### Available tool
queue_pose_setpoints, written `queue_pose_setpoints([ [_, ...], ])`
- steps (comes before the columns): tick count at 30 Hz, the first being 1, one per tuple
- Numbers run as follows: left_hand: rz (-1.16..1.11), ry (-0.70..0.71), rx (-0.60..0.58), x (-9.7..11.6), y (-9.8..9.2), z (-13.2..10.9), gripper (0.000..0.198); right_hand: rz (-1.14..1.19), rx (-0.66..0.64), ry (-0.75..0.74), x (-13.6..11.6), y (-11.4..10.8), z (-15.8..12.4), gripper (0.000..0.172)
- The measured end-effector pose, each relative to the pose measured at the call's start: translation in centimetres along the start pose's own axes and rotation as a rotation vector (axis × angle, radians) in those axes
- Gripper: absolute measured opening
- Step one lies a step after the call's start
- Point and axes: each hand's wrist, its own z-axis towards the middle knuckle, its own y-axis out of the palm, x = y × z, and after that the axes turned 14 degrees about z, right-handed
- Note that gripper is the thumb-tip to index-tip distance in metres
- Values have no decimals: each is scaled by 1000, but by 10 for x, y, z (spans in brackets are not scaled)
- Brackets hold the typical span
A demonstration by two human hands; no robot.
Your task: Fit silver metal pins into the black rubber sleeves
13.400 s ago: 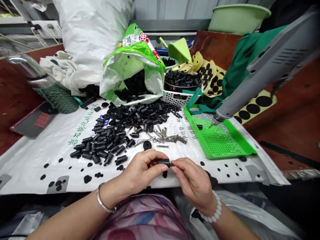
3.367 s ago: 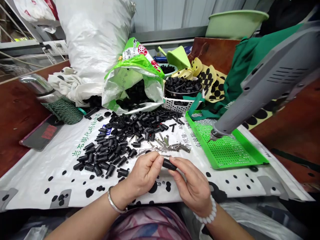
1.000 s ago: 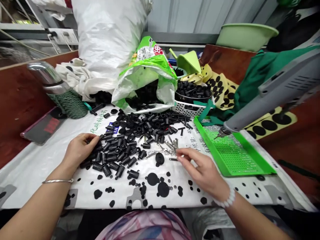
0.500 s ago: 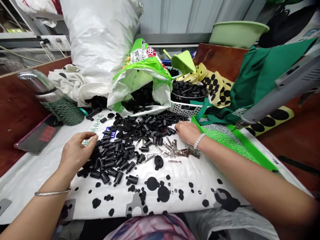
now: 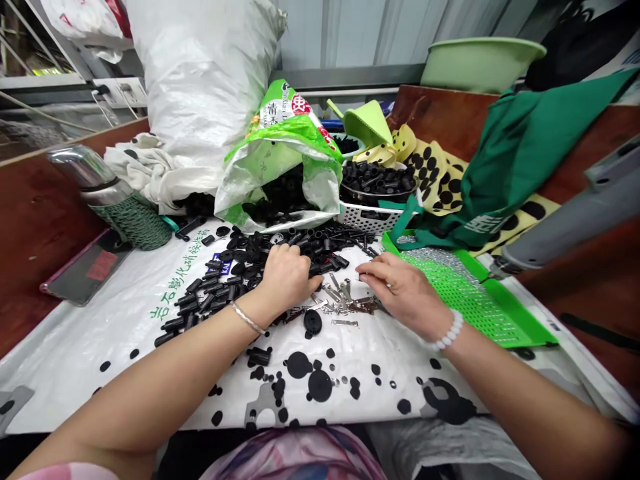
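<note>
A heap of small black plastic tubes lies on a white woven sheet. My left hand rests knuckles-up on the heap's right part, its fingers curled down among the tubes; what they hold is hidden. My right hand lies just right of a scatter of small metal clips, its fingertips pinched together at a clip or small part by the pile's edge. A black round cap lies between the hands.
A green perforated tray sits right of my right hand, a grey electric screwdriver hanging above it. Behind are a white basket of tubes, a green-white bag, a big white sack, a steel flask, a phone.
My left hand has swept right from the heap's left side onto its middle. My right hand has drawn back from the pile toward the metal clips. The screwdriver has swung away right.
</note>
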Motion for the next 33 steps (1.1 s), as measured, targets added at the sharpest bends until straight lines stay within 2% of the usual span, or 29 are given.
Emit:
queue_pose_setpoints([
  [4,25,13,-30,9,8,4,30,270,74,-15,-1,4,-26,17],
  [9,49,23,-43,7,9,-6,25,471,150,47,1,12,-39,14],
  [16,68,-10,-49,9,7,-16,28,586,183,66,-4,23,-45,13],
  [21,10,49,15,12,7,-21,11,598,181,58,-8,22,-48,13],
  [23,-24,76,26,13,8,-24,12,595,197,69,-10,22,-49,13],
  [27,-185,40,18,12,4,-30,18,591,238,77,-12,23,-48,12],
  [30,-443,18,36,11,-5,-40,26,613,280,66,-17,24,-47,11],
  [33,-696,8,51,11,-14,-55,25,639,309,40,-23,24,-46,12],
])
